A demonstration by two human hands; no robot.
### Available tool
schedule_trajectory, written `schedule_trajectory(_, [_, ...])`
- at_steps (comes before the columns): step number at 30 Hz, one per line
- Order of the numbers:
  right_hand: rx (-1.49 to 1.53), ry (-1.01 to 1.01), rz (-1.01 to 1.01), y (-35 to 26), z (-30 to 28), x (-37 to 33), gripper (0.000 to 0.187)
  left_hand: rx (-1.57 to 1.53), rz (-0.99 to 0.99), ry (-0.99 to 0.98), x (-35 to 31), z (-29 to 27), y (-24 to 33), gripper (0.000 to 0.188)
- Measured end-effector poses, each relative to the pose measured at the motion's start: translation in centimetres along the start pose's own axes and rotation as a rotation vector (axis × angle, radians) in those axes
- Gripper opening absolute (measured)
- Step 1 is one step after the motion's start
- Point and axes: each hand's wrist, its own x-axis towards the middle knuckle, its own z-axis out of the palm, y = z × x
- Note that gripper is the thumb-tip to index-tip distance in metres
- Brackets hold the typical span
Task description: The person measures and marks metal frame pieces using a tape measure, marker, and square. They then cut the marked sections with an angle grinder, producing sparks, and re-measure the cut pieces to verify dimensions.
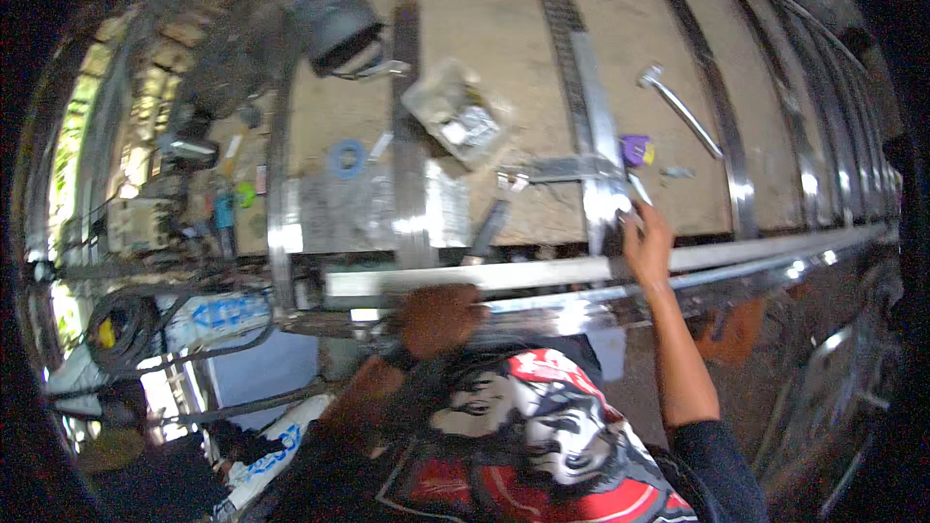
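Note:
A long pale metal bar [542, 276] lies across the near edge of the metal frame. My left hand [441, 322], blurred, is closed at the bar's near side, toward its left end. Farther right, my right hand [651, 244] reaches over the bar with its fingers pinched on a slim white pointed tool [639, 190]; its exact kind is unclear. Just beyond those fingertips is a purple and yellow tape measure [635, 149]. A flat grey metal piece [562, 169] lies left of it, by a dark-handled hand tool [492, 218].
A hammer [683, 111] lies at the right on the brown board [659, 39], between dark metal crossbars. Toward the left are a plastic tub [455, 116] of small parts, a grey helmet-like mask [334, 24] and a blue ring of tape [346, 159]. Coiled cable [126, 329] sits at lower left.

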Motion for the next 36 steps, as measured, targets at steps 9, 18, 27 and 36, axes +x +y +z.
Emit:
schedule_trajectory(9, [0.140, -0.118, -0.114, -11.5, 0.8, -6.0, 0.031, 0.040, -0.067, 0.091, -4.1, -2.8, -4.5, 0.029])
schedule_trajectory(18, [0.191, -0.300, -0.306, -21.3, 2.7, -12.0, 0.039, 0.119, -0.118, 0.145, -12.9, -5.3, -11.6, 0.031])
schedule_trajectory(27, [0.130, -0.151, -0.196, -24.4, 6.7, -18.9, 0.036, -0.086, -0.160, 0.071, -18.0, -2.3, -26.0, 0.027])
schedule_trajectory(36, [0.078, -0.195, -0.127, -31.6, 13.9, -22.7, 0.033, 0.044, -0.160, 0.235, -15.7, -3.0, -37.4, 0.027])
